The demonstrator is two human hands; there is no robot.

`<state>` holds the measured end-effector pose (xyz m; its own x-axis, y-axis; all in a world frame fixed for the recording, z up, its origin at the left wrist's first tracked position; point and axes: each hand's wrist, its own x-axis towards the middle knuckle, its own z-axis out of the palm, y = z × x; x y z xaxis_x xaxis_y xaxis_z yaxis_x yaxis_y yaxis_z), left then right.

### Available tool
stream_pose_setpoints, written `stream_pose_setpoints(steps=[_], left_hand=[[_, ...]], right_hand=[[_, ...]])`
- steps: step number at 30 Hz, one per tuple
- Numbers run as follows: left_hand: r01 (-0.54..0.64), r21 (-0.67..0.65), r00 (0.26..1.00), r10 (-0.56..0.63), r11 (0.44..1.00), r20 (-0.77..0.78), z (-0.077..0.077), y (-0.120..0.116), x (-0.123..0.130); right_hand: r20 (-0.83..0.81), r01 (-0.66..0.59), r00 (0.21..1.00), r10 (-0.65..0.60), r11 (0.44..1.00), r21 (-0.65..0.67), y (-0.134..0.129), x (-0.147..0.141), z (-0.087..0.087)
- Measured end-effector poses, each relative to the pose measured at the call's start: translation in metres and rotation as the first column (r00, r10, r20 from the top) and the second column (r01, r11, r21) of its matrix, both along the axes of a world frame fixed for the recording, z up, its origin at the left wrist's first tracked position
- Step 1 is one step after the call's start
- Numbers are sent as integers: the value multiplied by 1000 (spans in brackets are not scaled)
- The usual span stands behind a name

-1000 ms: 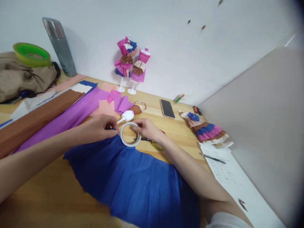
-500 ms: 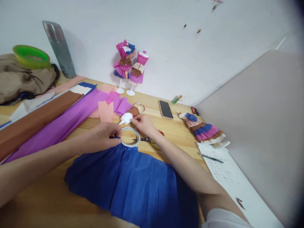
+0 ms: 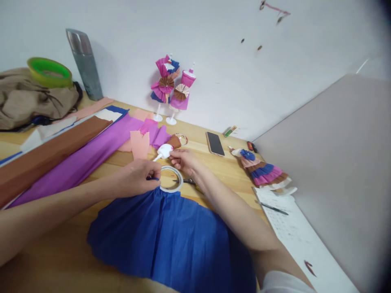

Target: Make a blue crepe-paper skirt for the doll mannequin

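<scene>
Blue crepe paper (image 3: 183, 232), gathered into pleats along its top edge, spreads over the table in front of me. My left hand (image 3: 142, 177) is closed, pinching the gathered top of the paper. Just right of its fingertips lies a roll of white tape (image 3: 180, 185). My right hand (image 3: 186, 161) reaches past the roll, fingers curled in a pinch at the edge of a small white doll mannequin (image 3: 165, 151), which lies on its side with a brown piece around it. Scissors (image 3: 189, 181) lie partly hidden beneath my right forearm.
Purple (image 3: 91, 154) and brown crepe paper (image 3: 61, 150) stretch along the left. Two dressed mannequins (image 3: 166, 83) stand by the wall. A phone (image 3: 215, 143), a layered doll dress (image 3: 262, 167) and paper with a pen (image 3: 275, 208) are rightward; a bottle (image 3: 87, 65) stands back left.
The view has shifted slightly, so most things appear a little farther right. My right hand's fingers are more curled beside the mannequin. My left hand keeps its pinch on the blue paper.
</scene>
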<state>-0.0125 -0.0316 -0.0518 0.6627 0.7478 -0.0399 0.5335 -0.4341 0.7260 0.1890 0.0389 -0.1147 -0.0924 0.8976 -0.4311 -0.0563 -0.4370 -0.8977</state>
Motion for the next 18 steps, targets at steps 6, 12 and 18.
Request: stream_pose_setpoints(steps=[6, 12, 18], left_hand=[[-18, -42, 999, 19, 999, 32, 1, -1, -3], [31, 40, 1000, -31, 999, 3, 1, -2, -3], [70, 186, 989, -43, 980, -144, 10, -17, -5]], right_hand=[[-84, 45, 996, -40, 997, 65, -7, 0, 6], [-197, 156, 975, -99, 941, 299, -15, 0, 29], [-200, 176, 977, -75, 814, 554, -27, -2, 70]])
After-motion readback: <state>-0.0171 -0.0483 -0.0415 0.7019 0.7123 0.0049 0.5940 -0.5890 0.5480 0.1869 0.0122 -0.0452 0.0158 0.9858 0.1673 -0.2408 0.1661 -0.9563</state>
